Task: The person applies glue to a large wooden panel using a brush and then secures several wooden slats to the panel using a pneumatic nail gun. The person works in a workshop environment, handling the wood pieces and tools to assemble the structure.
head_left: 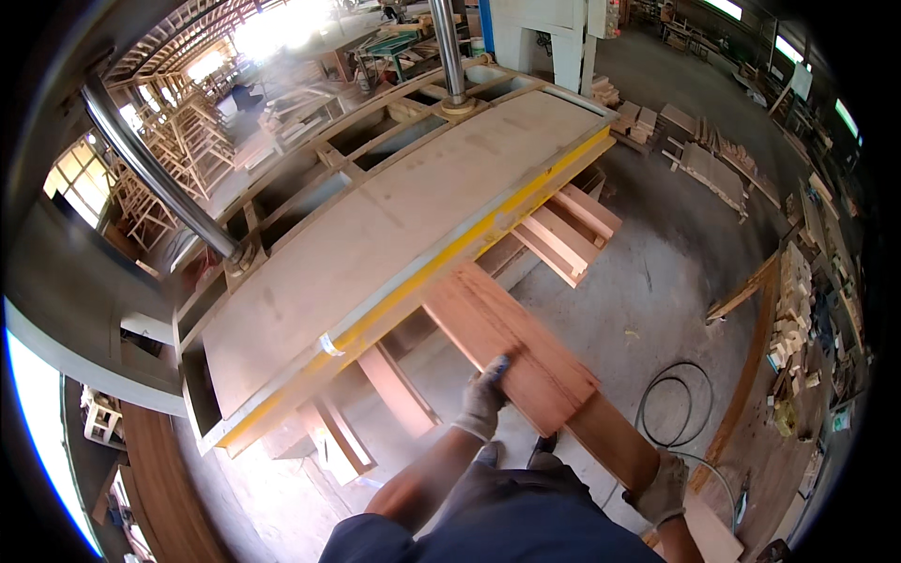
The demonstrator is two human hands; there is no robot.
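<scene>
A wide reddish wooden board (514, 347) slants from beside the yellow-edged machine bed down toward my right. My gloved left hand (485, 402) grips its near long edge, with dark fingertips lying on the top face. A narrower, darker wooden board (612, 443) continues from the wide one's lower end; I cannot tell whether the two are joined. Closed round its far-right end is my gloved right hand (661, 488). Part of the wide board's upper end meets the machine's edge, and how it sits there is hidden.
The large flat machine bed (394, 235) spans the middle, between shiny steel columns (161, 169). Pale timber pieces (554, 239) stick out below its front. A black hose (641, 399) coils on the floor at right, near stacked lumber (796, 300). Wooden racks (174, 159) stand far left.
</scene>
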